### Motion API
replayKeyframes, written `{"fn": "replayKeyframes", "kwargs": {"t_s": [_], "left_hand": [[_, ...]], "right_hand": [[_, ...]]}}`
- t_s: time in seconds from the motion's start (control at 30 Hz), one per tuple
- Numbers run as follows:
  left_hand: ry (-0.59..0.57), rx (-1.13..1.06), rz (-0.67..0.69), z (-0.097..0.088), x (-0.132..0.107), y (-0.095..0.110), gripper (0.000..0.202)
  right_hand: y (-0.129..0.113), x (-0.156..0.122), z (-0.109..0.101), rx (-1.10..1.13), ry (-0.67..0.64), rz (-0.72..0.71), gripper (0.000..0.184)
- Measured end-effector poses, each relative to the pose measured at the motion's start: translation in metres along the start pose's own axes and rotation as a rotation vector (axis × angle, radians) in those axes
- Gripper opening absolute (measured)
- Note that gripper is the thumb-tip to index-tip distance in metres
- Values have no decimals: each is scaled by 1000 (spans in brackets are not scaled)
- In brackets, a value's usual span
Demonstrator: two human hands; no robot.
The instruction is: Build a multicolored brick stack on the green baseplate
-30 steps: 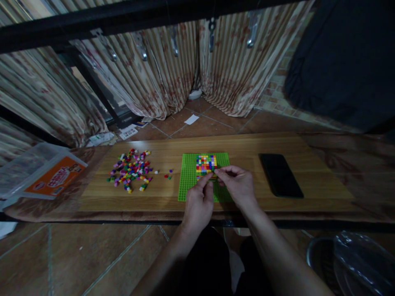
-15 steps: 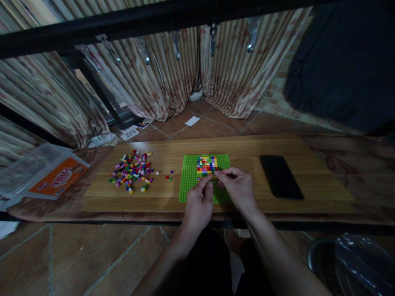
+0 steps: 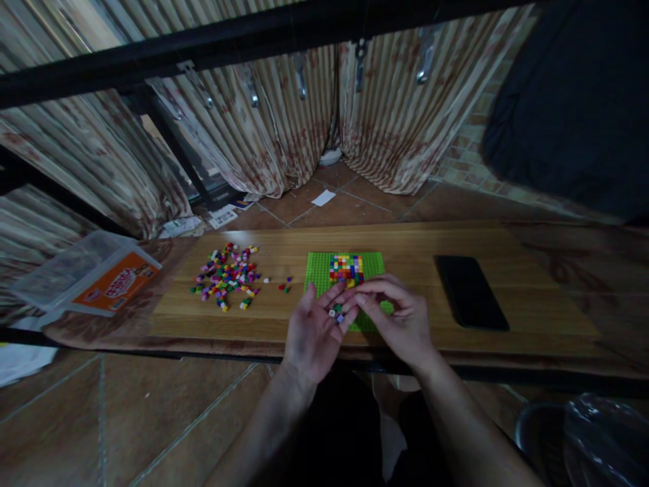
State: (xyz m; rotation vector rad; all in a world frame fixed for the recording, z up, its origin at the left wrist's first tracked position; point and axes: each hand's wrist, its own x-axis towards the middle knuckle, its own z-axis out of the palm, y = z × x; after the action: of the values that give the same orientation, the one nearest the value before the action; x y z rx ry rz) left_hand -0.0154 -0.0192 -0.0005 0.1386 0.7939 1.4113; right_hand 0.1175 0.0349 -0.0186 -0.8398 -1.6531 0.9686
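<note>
My left hand (image 3: pixel 315 335) is palm up over the near edge of the green baseplate (image 3: pixel 374 262), its fingers extended. Several small toy bricks (image 3: pixel 339 317), white, green and pale purple among them, lie on its fingers. Right beside them, my right hand (image 3: pixel 403 312) has thumb and forefinger pinched together at the left fingertips; what lies between them is hidden. A block of multicoloured bricks (image 3: pixel 347 266) in rows is fixed on the baseplate, its near part covered by my hands.
Left on the wooden board (image 3: pixel 405 243) lies a loose brick pile (image 3: pixel 230 270), with a few stray bricks (image 3: pixel 284 287) nearer the baseplate. A black phone (image 3: pixel 471 293) lies at right. A clear plastic box (image 3: pixel 76 270) with an orange label stands far left.
My left hand has turned from pinching at the brick block to palm up, showing bricks on its fingers. My right hand has drawn back slightly from the block towards the left fingers.
</note>
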Motion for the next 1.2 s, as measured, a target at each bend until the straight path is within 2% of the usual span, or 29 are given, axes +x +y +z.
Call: {"fn": "replayKeyframes", "kwargs": {"t_s": [0.13,0.33,0.57,0.77,0.9,1.03,1.2], "left_hand": [[-35,48,13,0,-1,1,51],[-73,34,-25,1,-1,2,51],[-76,28,-38,-2,2,1,48],[-25,48,-14,-2,4,-1,39],[99,248,73,-6,4,-8,23],[117,396,140,-10,3,-12,22],[81,257,67,-8,5,-10,22]], "right_hand": [[-3,-3,-2,-173,-210,-147,21],[2,-3,-2,-358,-319,-224,24],[3,-2,2,-403,-324,-235,15],[4,-2,3,-413,-293,-234,10],[6,-1,1,-404,-244,-193,7],[6,-2,1,-367,-286,-162,9],[3,-2,-1,-284,-262,-90,8]]}}
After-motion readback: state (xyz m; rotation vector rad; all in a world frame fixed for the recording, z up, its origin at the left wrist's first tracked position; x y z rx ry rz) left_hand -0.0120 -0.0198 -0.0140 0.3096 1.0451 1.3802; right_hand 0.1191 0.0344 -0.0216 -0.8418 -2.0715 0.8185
